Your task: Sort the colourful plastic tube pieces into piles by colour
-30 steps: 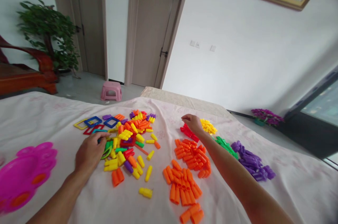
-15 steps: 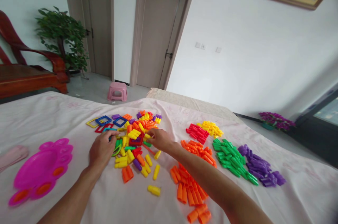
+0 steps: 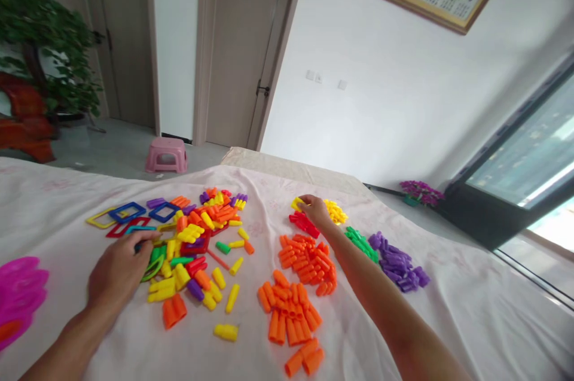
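My right hand (image 3: 315,212) pinches a yellow plastic peg (image 3: 296,203) above the red pegs (image 3: 305,224), beside the yellow peg pile (image 3: 335,212). At the left edge of a mixed heap of coloured pegs (image 3: 197,267), my left hand (image 3: 117,267) rests with its fingers curled. A small dark piece shows between those fingers, too covered to name. Close to that hand lie a green ring-like piece (image 3: 152,269) and a light blue frame (image 3: 140,229). Loose yellow pegs, such as the one in front (image 3: 226,332), lie around the heap.
Sorted piles hold orange pegs (image 3: 291,309), green pegs (image 3: 361,244) and purple pegs (image 3: 398,264). Blue square frames (image 3: 127,212) lie behind my left hand. A pink plastic tray (image 3: 20,291) sits at the left on the cloth (image 3: 179,357). Beyond stands a pink stool (image 3: 166,155).
My right hand has moved from the mixed heap over to the red and yellow piles, with a yellow peg in it. The left hand stays at the heap. The view has swung right.
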Demonstrator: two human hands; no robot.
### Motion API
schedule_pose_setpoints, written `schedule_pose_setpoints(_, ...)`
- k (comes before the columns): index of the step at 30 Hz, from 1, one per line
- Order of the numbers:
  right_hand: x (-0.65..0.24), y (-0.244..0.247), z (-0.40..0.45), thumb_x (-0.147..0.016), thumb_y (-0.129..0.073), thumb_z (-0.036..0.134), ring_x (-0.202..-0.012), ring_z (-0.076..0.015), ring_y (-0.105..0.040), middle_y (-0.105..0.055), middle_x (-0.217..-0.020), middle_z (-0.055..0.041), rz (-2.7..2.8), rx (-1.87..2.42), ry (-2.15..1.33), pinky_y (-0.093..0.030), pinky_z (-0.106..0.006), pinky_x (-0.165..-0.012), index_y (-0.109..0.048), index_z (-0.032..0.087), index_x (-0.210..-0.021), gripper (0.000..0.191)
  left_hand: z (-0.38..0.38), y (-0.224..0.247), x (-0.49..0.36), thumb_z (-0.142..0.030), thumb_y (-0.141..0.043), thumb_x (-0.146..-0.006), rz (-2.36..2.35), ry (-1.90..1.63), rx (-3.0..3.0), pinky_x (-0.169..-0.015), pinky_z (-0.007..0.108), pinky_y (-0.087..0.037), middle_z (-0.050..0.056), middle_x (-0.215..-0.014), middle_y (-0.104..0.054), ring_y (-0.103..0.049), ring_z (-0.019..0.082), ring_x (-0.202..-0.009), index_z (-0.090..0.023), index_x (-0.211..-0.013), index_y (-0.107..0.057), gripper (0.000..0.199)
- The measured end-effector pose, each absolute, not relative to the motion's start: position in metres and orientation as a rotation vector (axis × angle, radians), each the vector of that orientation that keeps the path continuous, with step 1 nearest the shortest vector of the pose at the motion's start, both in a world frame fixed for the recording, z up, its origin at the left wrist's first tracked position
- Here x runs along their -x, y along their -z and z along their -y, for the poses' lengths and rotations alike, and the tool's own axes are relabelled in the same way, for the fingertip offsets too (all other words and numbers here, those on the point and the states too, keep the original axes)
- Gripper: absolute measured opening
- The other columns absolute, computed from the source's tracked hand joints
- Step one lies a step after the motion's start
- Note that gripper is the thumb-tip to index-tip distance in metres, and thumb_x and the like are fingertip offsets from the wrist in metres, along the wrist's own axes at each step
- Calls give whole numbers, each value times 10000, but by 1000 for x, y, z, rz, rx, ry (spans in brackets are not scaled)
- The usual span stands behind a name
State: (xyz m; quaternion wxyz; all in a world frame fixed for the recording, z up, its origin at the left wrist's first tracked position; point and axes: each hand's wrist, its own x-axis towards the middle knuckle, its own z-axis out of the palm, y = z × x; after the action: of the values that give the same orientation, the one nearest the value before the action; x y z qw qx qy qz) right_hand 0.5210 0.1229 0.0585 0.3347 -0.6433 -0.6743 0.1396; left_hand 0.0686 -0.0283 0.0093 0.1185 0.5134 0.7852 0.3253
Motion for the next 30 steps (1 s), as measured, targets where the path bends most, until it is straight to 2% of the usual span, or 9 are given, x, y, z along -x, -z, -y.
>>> schedule_pose_setpoints(7, -637, -63, -152, -882, -571, 260, -1065, -228, -694, -774, -1164, -57, 1554, 2178, 58, -476, -262, -836, -771, 241, -1197, 374, 24, -1, -64, -411, -457, -934, -2351, -911, -1498, -767, 364, -498, 88, -1152, -724, -653, 274, -939, -255, -1129, -744, 380)
schedule_pose_setpoints(11, -658, -54, -159, -885, -546, 220, -1144, -250, -679, -739, -1263, -93, 1520, 2255, 85, -492, -295, -895, -748, 225, -1256, 423, 21, 7, -60, -418, -446, -938, -2369, -929, -1519, -736, 383, -498, 108, -1119, -734, -663, 295, -917, -251, -1127, -751, 396)
schedule_pose_setpoints(17, -659, -45, -150, -870, -518, 166, -1127, -258, -700, -755, -1227, -92, 1485, 2287, 42, -525, -317, -910, -765, 216, -1229, 438, 21, 9, -61, -420, -441, -936, -2379, -931, -1500, -744, 375, -493, 77, -1189, -724, -662, 288, -958, -273, -1135, -741, 388)
schedule_pose_setpoints(21, -637, -59, -145, -871, -506, 149, -1152, -255, -691, -739, -1267, -86, 1494, 2243, 64, -523, -326, -937, -741, 224, -1271, 470, 22, 5, -63, -408, -481, -920, -2350, -955, -1490, -766, 362, -502, 67, -1193, -731, -664, 271, -969, -269, -1108, -752, 358)
schedule_pose_setpoints(24, -594, -74, -142, -881, -507, 138, -1105, -226, -705, -766, -1196, -74, 1636, 2069, 40, -518, -300, -933, -761, 216, -1219, 429, 23, 3, -65, -368, -488, -914, -2331, -1038, -1517, -775, 332, -501, 53, -1149, -750, -673, 247, -968, -270, -1074, -762, 332)
schedule_pose_setpoints(30, -461, -73, -102, -877, -620, 174, -919, -187, -730, -800, -1007, -39, 2188, 1504, -390, -527, -267, -833, -796, 212, -1052, 251, 25, 3, -66, -328, -448, -920, -2311, -1089, -1529, -816, 312, -496, 34, -1162, -753, -675, 228, -1014, -264, -1064, -754, 344)
